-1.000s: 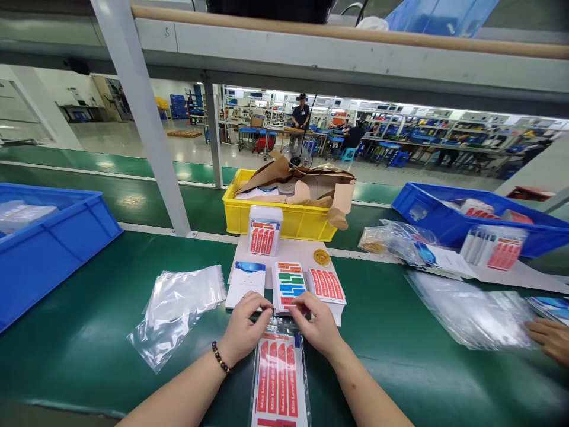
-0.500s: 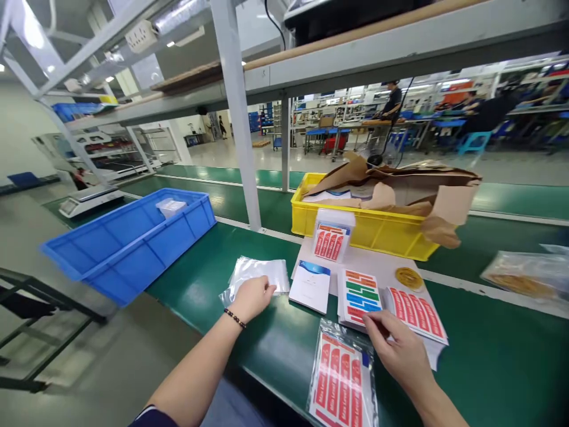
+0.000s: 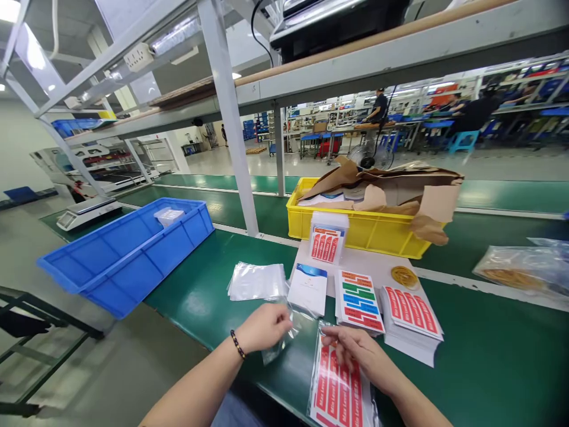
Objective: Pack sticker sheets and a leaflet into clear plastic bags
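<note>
My left hand [image 3: 265,327] is closed on a clear plastic bag [image 3: 278,349], which hangs below and beside the fingers. Behind it lies a pile of clear plastic bags [image 3: 256,281]. My right hand [image 3: 358,351] hovers over or touches the top of a bagged label sheet [image 3: 335,388] with red strips; its fingers are apart and partly bent, and I see nothing held in them. Further back stand a white booklet stack [image 3: 308,290] with a blue top, a stack of multicoloured label sheets [image 3: 359,299] and a stack of red label sheets [image 3: 411,317].
A blue bin [image 3: 133,249] stands at the left with a wrapped packet inside. Behind the stacks, a yellow bin [image 3: 355,231] holds brown paper. Rubber bands [image 3: 404,276] lie on cardboard; a clear bag of bands [image 3: 520,267] is at right. A shelf post [image 3: 231,130] rises behind the bench.
My left hand has drawn a plastic bag off the pile and towards me, to the right. My right hand has moved left from the multicoloured label sheets to above the bagged sheet.
</note>
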`<state>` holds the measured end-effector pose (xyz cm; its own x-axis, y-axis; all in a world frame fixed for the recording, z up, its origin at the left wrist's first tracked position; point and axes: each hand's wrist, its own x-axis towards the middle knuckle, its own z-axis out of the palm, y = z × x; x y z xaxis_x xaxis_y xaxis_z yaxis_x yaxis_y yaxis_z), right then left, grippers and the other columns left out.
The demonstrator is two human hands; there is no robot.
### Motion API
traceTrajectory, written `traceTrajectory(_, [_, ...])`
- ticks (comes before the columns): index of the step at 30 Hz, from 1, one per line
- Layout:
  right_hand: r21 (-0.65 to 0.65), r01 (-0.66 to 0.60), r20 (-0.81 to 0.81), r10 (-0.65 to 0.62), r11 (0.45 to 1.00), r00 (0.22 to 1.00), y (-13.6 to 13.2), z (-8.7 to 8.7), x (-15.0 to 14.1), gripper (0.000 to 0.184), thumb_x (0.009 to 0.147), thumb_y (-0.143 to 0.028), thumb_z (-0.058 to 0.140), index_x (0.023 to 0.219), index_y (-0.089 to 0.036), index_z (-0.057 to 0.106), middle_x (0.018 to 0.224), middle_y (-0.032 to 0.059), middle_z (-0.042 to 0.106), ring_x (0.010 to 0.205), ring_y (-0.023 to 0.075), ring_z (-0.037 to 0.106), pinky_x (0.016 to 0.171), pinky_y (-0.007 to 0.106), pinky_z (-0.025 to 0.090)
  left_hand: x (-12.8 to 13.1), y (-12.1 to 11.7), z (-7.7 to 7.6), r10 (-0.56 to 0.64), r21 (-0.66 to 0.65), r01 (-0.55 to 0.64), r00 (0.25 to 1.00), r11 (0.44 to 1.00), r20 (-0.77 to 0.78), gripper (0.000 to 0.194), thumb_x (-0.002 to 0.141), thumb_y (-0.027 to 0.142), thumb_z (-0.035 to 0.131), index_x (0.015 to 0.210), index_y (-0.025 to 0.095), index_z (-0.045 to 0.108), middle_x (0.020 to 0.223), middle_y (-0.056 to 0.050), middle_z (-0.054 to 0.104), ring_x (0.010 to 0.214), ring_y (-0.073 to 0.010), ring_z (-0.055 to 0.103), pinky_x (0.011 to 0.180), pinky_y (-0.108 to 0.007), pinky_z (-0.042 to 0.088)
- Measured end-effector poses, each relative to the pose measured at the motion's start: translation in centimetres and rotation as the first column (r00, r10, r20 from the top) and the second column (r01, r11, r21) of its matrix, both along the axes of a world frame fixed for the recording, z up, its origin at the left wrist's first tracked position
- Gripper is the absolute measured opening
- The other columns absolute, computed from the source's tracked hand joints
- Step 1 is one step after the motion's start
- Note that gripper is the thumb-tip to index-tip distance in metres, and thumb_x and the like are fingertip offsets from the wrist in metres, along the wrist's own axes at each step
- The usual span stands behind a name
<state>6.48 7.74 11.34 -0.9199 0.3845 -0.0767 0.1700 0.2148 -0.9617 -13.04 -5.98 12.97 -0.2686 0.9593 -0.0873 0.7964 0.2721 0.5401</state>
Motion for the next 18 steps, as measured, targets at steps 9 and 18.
traceTrajectory(9, [0.554,0.242,-0.109,-0.218,0.796,0.97,0.7,-2.3,0.7,0.034,0.082,-0.027,0.038,0.111,-0.02,0.054,0.101,0.0082,0.063,0.09,0.0227,0.059,0.077,0.037,0.046,5.7,5.8,-0.9,-0.081,0.131,0.033,0.922,0.991,0.38,0.037,0.071,0.05,0.048,0.061,0.015,0.054,0.056,0.001,0.053,0.053,-0.0093,0.044,0.049,-0.02,0.03])
traceTrajectory(18, [0.614,0.231,-0.087,-0.226,0.755,0.97,0.2,-1.2,1.0,0.038,0.08,-0.028,0.043,0.117,-0.021,0.046,0.111,0.0082,0.058,0.097,0.0218,0.056,0.079,0.034,0.045,6.7,8.7,-2.9,0.06,0.059,-0.188,0.572,0.98,0.818,0.029,0.07,0.04,0.048,0.056,0.014,0.048,0.049,0.003,0.046,0.041,-0.0063,0.039,0.042,-0.019,0.03])
